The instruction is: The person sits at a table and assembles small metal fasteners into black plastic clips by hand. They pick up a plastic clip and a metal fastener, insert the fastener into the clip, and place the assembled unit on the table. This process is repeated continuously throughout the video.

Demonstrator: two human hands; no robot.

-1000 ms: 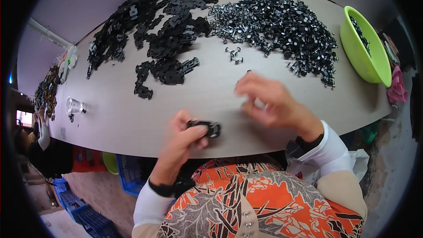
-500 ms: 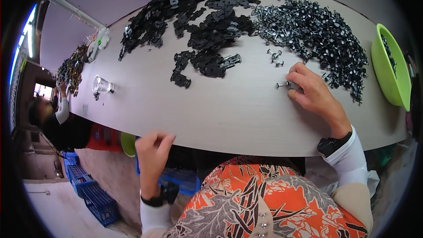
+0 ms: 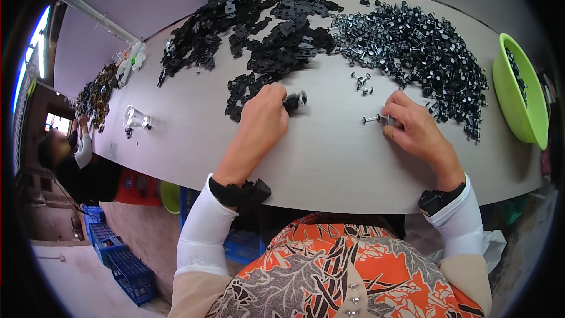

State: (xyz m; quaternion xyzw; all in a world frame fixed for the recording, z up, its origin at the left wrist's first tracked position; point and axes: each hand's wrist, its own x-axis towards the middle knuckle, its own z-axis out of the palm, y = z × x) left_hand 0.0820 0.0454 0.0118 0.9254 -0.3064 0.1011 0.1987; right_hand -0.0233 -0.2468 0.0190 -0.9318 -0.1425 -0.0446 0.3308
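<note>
My left hand (image 3: 263, 113) is over the near edge of the black parts, its fingers closed on a black plastic toy car chassis (image 3: 294, 101) that is blurred by motion. To its right, my right hand (image 3: 414, 125) stays low over the table, fingertips pinched on a wheel axle (image 3: 371, 119) whose metal rod and dark wheel stick out to the left. Whether more axles lie under those fingers is hidden. Just beyond the right hand, a few loose wheel axles (image 3: 364, 82) lie on the table. Flat, dark chassis pieces (image 3: 288, 41) are heaped beyond my left hand.
A large pile of wheel axles (image 3: 412, 41) covers the far right. Beside it stands a green bowl (image 3: 506, 97) with axles inside. A clear plastic cup (image 3: 135, 118) lies tipped at left. Another person (image 3: 79, 162) works at the table's left end. Blue crates (image 3: 126, 271) stand on the floor.
My left hand has come up from the table's near edge to the chassis heap and taken hold of a chassis. My right hand has barely moved and keeps its axle.
</note>
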